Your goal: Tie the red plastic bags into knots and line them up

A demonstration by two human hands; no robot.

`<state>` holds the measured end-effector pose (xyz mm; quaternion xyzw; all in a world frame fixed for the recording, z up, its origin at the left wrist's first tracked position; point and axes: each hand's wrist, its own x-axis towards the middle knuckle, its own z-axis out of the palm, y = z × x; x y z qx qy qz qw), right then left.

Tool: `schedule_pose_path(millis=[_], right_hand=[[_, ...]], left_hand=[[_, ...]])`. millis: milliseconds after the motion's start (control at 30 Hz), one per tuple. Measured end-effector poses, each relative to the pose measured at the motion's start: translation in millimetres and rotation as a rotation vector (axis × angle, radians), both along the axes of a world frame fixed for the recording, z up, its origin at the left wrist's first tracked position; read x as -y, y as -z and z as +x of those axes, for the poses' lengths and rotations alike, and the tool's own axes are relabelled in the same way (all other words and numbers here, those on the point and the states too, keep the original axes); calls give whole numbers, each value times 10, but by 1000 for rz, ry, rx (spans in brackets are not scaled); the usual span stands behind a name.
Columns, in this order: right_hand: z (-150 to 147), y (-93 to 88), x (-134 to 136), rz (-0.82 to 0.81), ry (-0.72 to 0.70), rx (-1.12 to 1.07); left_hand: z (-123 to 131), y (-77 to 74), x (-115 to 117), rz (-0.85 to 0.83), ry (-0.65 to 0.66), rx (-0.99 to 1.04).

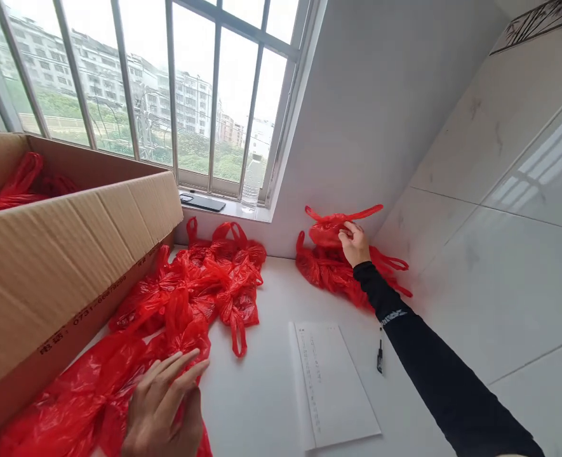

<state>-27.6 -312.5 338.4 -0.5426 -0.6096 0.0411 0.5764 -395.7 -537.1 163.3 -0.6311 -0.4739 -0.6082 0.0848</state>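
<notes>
My right hand (pixel 355 245) is closed on a knotted red plastic bag (pixel 326 235), whose handles stick out to both sides. That bag sits at the top of a small pile of red bags (pixel 331 271) by the wall. At the lower left, my left hand (pixel 166 406) is above a larger heap of red plastic bags (pixel 214 279). Its fingers are stretched out, slightly bent and a little apart, with nothing visible in them. Whether its palm touches the plastic underneath is hidden.
A large cardboard box (pixel 85 247) with red bags inside stands along the left. Written paper sheets (pixel 335 387) and a black pen (pixel 380 358) lie on the white table. A clear bottle (pixel 251 185) and a phone (pixel 202 202) rest on the sill of the barred window.
</notes>
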Motion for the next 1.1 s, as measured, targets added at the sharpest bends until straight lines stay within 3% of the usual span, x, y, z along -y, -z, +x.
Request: schedule_pose_path(millis=[100,200,300,367,433,533,700,800,933,1100], right_hand=[[-293,-43,360,10,-150,-70],[-655,50,839,-51,-386,-268],[-951,240,1282,-240,-566,-545],[-1062,399,1486,-354,-569,-597],[-1104,565,1606,-420,-529,-576],[-1086,819,1688,-420,-406,-535],[-1029,1244,1802,-423,-172,-634],[-1039,1412,1869,-541,-224,-645],[-1076,1476,1800,-615,-393,-573],[-1053,1590,1536,-493,-407,-601]], left_hand=[[399,-219,-127,-173,167,328],[808,-341,-384,-589,605,811],[1034,-294,-610,-744,1031,1228],[1072,-187,-681,-702,1180,1345],[1060,-63,-697,-675,1209,1364],[1033,73,-685,-724,1144,1348],[1066,116,-693,-755,1118,1343],[1088,102,-696,-769,1124,1322],[1102,76,-698,-783,1115,1282],[1114,54,-750,-874,1102,1372]])
